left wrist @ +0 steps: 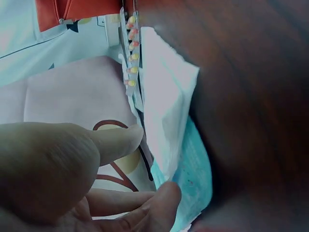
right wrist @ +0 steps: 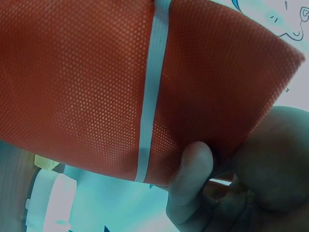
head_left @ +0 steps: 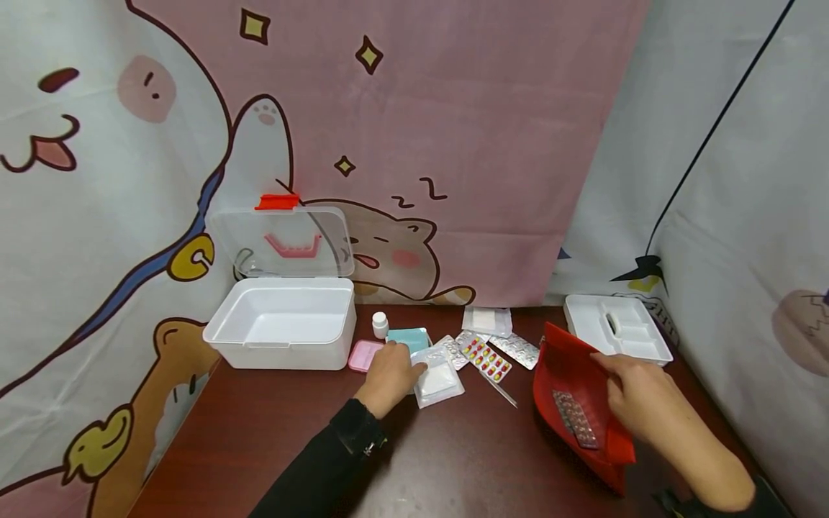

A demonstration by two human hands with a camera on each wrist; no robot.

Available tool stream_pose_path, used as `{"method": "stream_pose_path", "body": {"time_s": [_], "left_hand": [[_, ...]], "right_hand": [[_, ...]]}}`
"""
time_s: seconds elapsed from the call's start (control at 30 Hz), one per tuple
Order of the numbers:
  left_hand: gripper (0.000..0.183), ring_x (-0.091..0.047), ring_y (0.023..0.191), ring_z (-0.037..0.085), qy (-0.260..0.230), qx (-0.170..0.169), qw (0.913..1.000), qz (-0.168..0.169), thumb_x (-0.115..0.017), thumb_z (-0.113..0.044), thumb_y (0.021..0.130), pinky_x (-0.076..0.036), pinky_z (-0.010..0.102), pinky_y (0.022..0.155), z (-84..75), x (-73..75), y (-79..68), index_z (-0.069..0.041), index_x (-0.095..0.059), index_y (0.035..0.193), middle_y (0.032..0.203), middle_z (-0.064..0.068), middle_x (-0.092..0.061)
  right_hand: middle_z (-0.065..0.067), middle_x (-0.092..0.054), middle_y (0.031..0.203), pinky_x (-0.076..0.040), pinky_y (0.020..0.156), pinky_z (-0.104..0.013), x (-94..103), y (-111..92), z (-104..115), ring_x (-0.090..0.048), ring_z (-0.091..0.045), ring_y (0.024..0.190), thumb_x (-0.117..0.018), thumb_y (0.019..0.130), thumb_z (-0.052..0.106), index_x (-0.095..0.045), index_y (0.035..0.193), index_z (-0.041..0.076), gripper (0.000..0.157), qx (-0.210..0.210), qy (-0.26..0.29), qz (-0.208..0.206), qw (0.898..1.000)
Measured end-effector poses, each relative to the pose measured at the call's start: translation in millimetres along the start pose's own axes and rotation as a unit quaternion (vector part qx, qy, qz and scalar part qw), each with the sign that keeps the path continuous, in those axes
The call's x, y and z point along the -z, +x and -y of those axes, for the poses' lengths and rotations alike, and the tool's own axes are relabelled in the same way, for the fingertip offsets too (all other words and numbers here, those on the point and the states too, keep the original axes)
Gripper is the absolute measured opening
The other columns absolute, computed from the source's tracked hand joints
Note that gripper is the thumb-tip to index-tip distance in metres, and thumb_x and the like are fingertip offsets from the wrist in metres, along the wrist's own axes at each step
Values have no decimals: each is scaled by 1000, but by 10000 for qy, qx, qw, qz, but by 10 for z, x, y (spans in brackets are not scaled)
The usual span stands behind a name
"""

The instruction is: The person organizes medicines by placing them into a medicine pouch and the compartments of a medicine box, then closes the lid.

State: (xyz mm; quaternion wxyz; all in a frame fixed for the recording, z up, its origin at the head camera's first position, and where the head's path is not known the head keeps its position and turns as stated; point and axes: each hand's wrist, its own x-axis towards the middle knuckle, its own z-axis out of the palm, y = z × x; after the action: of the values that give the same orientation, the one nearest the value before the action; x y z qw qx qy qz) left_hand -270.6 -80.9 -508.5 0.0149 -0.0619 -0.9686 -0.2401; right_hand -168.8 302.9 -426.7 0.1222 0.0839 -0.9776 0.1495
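Observation:
My left hand (head_left: 391, 375) is over a white gauze packet (head_left: 437, 377) and a teal packet (head_left: 409, 338). In the left wrist view its thumb and fingertips stand apart; one fingertip appears to touch the gauze packet's corner. The light blue item (left wrist: 195, 179), perhaps a face mask, lies under the gauze. My right hand (head_left: 637, 392) grips the rim of a red pouch (head_left: 550, 360), holding its mouth wide. A blister pack (head_left: 575, 419) lies inside. The right wrist view shows the thumb pressed on the pouch's red fabric (right wrist: 106, 96), beside a pale strip.
An open white box (head_left: 278, 356) with a raised clear lid (head_left: 239, 223) stands left. Near it are a white bottle (head_left: 380, 325) and a pink case (head_left: 364, 355). Capsule blister packs (head_left: 487, 360), another packet (head_left: 487, 321) and a thin stick (head_left: 501, 392) lie mid-table. A white tray (head_left: 586, 316) sits back right.

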Motion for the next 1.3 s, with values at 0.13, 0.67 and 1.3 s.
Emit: {"method": "stream_pose_path", "body": {"time_s": [0.13, 0.67, 1.3], "left_hand": [[39, -61, 68, 24, -21, 86, 10000, -46, -86, -31, 96, -49, 40, 62, 30, -35, -27, 5, -77, 86, 76, 12, -69], [22, -67, 72, 29, -353, 429, 9976, -405, -81, -15, 94, -54, 44, 65, 140, -98, 61, -3, -74, 77, 77, 14, -73], [14, -66, 71, 18, -1619, 19, 9851, -576, -68, -13, 104, -52, 34, 64, -22, -12, 131, -9, -68, 117, 85, 8, -75]], "right_hand": [[-29, -80, 117, -59, 75, -58, 4, -15, -4, -77, -42, 96, -61, 92, -5, -76, 132, -4, 42, -14, 27, 10, 10000], [-31, -79, 118, -61, 84, -65, 4, -18, 9, -77, -47, 103, -62, 93, -4, -75, 132, -5, 41, -35, 45, 45, 10000], [-29, -80, 120, -59, 87, -68, -7, -40, 4, -77, -50, 108, -62, 91, -6, -77, 129, -3, 42, 138, 54, -168, 9997]]}}
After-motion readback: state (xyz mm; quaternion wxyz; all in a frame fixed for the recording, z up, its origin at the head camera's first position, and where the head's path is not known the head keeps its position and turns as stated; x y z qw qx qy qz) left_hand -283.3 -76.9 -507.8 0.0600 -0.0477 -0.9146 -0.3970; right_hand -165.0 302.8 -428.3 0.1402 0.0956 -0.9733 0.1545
